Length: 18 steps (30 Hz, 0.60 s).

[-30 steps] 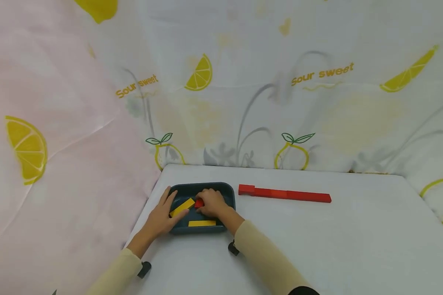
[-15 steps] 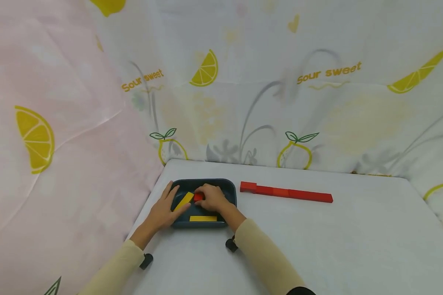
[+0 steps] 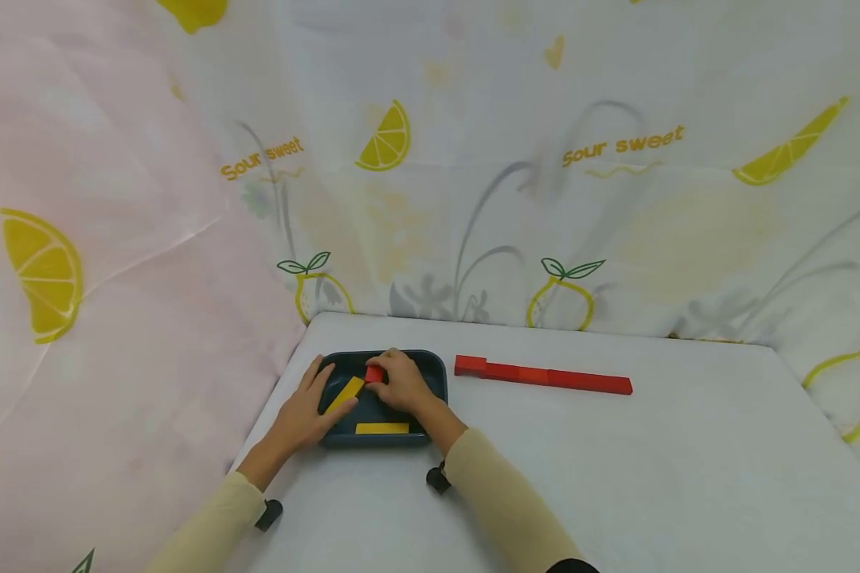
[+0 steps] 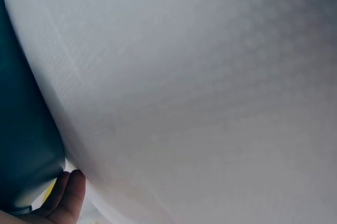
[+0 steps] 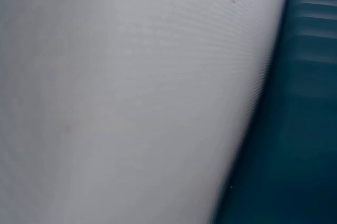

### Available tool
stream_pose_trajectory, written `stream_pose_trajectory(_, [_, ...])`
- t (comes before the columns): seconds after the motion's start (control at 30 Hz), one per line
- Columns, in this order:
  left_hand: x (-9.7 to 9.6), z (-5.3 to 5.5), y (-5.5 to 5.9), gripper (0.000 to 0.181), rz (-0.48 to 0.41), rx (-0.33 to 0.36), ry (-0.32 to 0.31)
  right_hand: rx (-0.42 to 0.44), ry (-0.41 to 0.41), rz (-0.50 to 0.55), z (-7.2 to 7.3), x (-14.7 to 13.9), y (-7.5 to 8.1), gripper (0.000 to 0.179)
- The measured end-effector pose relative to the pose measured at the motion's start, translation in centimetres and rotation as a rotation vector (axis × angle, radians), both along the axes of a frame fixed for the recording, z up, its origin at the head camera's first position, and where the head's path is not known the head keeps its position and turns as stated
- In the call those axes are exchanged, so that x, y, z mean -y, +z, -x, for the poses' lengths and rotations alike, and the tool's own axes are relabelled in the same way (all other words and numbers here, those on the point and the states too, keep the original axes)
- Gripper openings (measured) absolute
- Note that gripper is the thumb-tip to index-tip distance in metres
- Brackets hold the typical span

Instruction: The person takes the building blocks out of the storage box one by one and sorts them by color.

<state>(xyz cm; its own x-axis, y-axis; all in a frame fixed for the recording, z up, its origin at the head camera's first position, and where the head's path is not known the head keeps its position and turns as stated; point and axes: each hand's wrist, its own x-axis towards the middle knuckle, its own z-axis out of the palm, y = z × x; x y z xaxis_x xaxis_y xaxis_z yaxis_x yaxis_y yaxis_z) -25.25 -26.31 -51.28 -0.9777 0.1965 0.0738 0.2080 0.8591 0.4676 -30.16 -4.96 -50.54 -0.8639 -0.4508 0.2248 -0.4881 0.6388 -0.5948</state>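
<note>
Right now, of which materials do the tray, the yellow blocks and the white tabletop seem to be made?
Tray: probably plastic, smooth, faintly glossy; soft highlights, rounded corners.
Yellow blocks: painted wood or plastic, I cannot tell; even colour, straight edges.
White tabletop: perhaps cloth-covered, matte; wrist views show a fine weave-like texture.

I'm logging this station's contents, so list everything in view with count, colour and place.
Tray: one, dark blue, on the table's left part
Yellow blocks: two, yellow, in the tray; one along the near wall, one slanted at left
Red block: one, red, pinched within the tray's outline
Row of blocks: one row, piece count unclear, red, right of the tray
Table: one, white, underneath
Lemon-print cloth: sheet count unclear, white and pinkish, behind and left
Wrist devices: two, black, by the cuffs
Sleeves: two, beige, on the forearms
Left hand: one, bare, at the tray's left side
Right hand: one, bare, pinching the red block
</note>
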Motion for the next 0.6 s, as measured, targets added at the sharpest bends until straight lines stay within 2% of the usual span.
stream_pose_trajectory(0.17, [0.5,0.0,0.1,0.092,0.012,-0.005,0.011,-0.041,0.01,0.011,0.0,0.5,0.5,0.036])
stream_pose_trajectory(0.3, [0.5,0.0,0.0,0.091,0.001,-0.012,0.009,-0.031,-0.009,0.033,-0.1,0.5,0.5,0.037])
stream_pose_trajectory(0.4, [0.5,-0.2,-0.1,0.09,0.003,-0.012,0.004,-0.029,0.012,0.041,-0.1,0.5,0.1,0.039])
stream_pose_trajectory(0.47, [0.5,-0.3,-0.1,0.09,0.005,-0.012,0.003,-0.044,0.027,0.08,0.0,0.4,-0.2,0.037])
stream_pose_trajectory(0.6, [0.3,-0.1,-0.2,0.09,0.005,-0.026,0.003,-0.086,0.007,0.204,0.3,0.1,-0.6,0.029])
